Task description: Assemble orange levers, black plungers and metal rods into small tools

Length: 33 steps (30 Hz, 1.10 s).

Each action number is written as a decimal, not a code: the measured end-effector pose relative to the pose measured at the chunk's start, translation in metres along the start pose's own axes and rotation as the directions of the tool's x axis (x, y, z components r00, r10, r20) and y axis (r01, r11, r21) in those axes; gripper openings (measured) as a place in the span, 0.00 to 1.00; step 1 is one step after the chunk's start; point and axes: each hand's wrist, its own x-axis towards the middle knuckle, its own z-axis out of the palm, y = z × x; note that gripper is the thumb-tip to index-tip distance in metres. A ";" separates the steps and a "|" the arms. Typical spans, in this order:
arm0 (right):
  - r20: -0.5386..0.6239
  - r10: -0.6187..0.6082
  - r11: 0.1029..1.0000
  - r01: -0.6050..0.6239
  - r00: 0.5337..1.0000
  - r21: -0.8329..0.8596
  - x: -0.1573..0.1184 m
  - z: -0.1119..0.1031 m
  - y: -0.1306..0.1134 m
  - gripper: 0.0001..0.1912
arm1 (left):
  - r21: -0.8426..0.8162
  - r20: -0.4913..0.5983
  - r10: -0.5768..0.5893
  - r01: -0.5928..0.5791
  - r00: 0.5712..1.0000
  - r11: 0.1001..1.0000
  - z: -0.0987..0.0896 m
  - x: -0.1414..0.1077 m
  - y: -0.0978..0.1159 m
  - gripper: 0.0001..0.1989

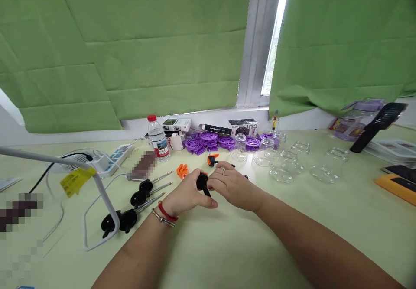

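My left hand (191, 189) is closed around a black plastic part (202, 182) with a round body and a short lever. From the right, my right hand (232, 185) pinches at the same part, and its fingers hide much of it. Just behind my hands lie an orange plastic piece (182, 170) and an orange-and-black piece (212, 160). To the left of my left wrist rest several black round-headed pieces (138, 199) with thin metal rods, pointing up and right.
Several clear glass vessels (286, 167) stand on the right, with purple plastic parts (208, 141) behind. A water bottle (158, 139) stands at the back. A white metal frame (104, 198) rises at left, near a power strip (118, 157). A black brush (377, 126) leans at far right.
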 end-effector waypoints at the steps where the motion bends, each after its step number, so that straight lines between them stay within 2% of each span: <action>1: 0.002 -0.008 1.000 0.008 1.000 -0.010 0.000 -0.001 -0.001 0.10 | -0.005 0.008 -0.001 0.001 1.000 1.000 0.000 0.000 -0.001 0.28; 6: -0.005 -0.052 0.998 0.051 0.999 -0.028 -0.001 0.000 -0.001 0.12 | -0.010 0.037 -0.018 0.018 0.999 1.000 -0.001 0.001 -0.004 0.29; 16: -0.130 -0.024 0.984 0.047 0.991 0.174 -0.001 0.006 0.005 0.12 | -0.205 0.155 -0.024 0.056 0.988 0.977 0.000 0.001 -0.002 0.25; 21: -0.101 -0.029 0.973 0.051 0.994 0.223 0.002 0.003 0.005 0.11 | -0.230 0.205 -0.012 0.060 0.979 0.971 0.003 0.004 -0.007 0.24; 28: -0.063 -0.071 0.976 0.082 0.996 0.203 -0.001 -0.003 0.002 0.12 | -0.280 0.265 -0.020 0.096 0.964 0.955 0.005 0.003 -0.005 0.23; 33: -0.070 -0.077 0.974 0.090 0.995 0.207 -0.004 -0.006 -0.001 0.10 | -0.327 0.323 0.039 0.073 0.946 0.942 0.007 0.003 -0.009 0.23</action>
